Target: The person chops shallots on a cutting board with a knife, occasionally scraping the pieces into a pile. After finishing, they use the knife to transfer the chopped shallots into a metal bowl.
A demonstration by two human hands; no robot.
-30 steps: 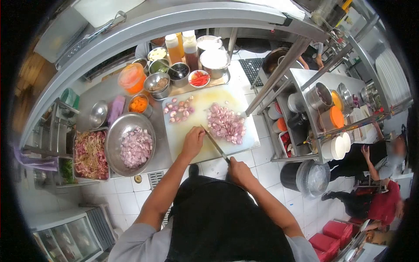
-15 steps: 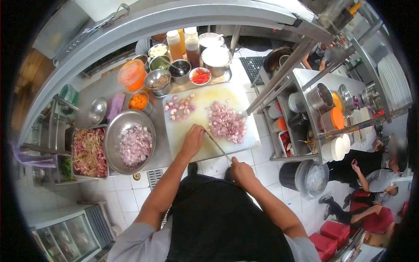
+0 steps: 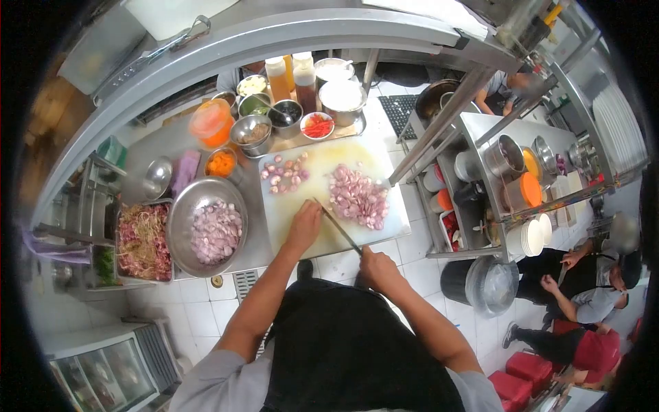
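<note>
My right hand [image 3: 382, 270] is wrapped round the handle of a knife [image 3: 340, 228], whose blade slants up and left over the cutting board [image 3: 288, 209]. The fingers of my left hand [image 3: 304, 223] are pressed together at the blade's tip, on something I cannot make out. Whole small shallots [image 3: 285, 173] lie at the board's upper left. A pile of sliced shallots [image 3: 358, 197] rests on its right part. To the left stands a large steel bowl [image 3: 180, 237] with more sliced shallots inside.
Left of the bowl is a tray of reddish shallots with roots [image 3: 143, 240]. Behind the board stand squeeze bottles [image 3: 278, 79], steel pots and a bowl of red chilies [image 3: 317, 126]. At right are a metal shelf [image 3: 480, 123], a bin [image 3: 456, 280] and several people.
The view has shifted slightly. My hands remain at the knife with little movement. At the right, the people have changed posture, and one now holds a long object.
</note>
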